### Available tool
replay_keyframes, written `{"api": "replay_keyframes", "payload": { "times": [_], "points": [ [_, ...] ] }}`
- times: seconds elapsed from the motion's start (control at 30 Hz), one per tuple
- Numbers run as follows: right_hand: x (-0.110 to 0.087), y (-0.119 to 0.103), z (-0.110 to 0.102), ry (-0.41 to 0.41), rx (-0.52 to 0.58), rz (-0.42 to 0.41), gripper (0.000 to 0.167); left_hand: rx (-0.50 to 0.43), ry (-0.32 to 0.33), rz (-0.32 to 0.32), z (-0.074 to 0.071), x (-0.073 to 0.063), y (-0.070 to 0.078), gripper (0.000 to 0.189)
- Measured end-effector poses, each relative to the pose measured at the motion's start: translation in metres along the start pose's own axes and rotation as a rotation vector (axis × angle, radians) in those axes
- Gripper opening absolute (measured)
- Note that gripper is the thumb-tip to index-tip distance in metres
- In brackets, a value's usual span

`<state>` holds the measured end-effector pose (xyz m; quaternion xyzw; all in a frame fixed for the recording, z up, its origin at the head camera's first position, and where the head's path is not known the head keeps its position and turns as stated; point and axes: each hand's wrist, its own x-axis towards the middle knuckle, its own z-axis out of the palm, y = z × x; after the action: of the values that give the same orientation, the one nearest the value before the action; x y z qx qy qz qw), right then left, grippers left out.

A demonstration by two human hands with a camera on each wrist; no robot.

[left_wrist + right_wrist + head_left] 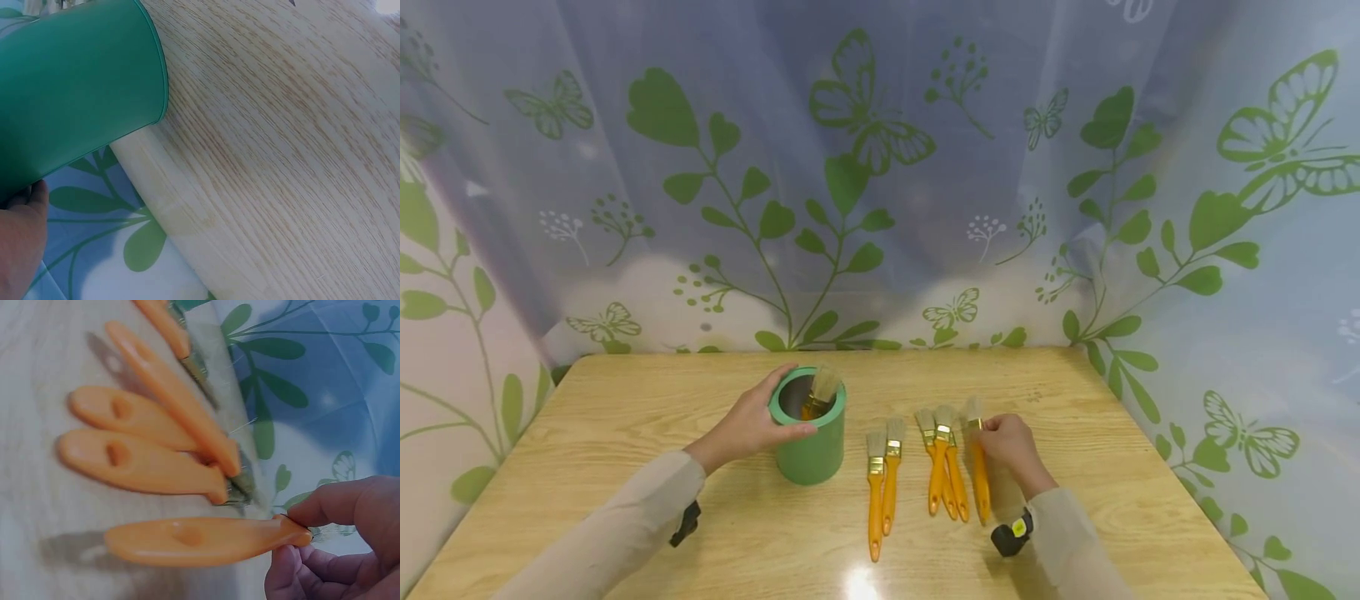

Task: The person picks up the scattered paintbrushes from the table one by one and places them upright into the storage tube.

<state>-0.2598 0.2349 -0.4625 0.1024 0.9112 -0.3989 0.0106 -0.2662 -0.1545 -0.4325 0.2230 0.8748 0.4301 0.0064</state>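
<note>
can (811, 457): while left fingers (771, 380) grip its rim, stands near the desk's (700, 385) far edge
brush (212, 540): pinched in right fingers (334, 503), likely pickup; next needs steady lift

Seven paintbrushes (939, 458), one can (810, 454)

No text can be read; the small yellow label (1019, 527) on the black wrist camera (1004, 542) beside the right sleeve (1072, 537) is illegible.
</note>
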Motion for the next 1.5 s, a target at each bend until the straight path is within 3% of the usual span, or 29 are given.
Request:
{"api": "replay_keyframes", "payload": {
  "times": [0.2,0.43,0.67,0.93,1.5],
  "points": [
    [-0.003,-0.014,-0.009,-0.017,0.060,-0.019,0.030,0.009,0.011,-0.009,0.000,0.000,-0.001,0.102],
    [-0.005,-0.024,-0.013,0.011,0.090,-0.044,0.013,0.003,0.009,-0.007,0.001,0.000,-0.001,0.101],
    [-0.010,-0.037,-0.016,-0.001,0.111,-0.094,0.019,-0.001,0.001,-0.009,0.002,0.000,-0.001,0.100],
    [-0.019,-0.065,-0.020,-0.011,0.158,-0.139,0.027,0.005,0.002,-0.007,0.001,0.000,-0.002,0.100],
    [-0.041,-0.126,-0.012,-0.022,0.377,-0.303,0.016,-0.001,0.006,-0.008,0.000,-0.001,0.000,0.104]
  ]
}}
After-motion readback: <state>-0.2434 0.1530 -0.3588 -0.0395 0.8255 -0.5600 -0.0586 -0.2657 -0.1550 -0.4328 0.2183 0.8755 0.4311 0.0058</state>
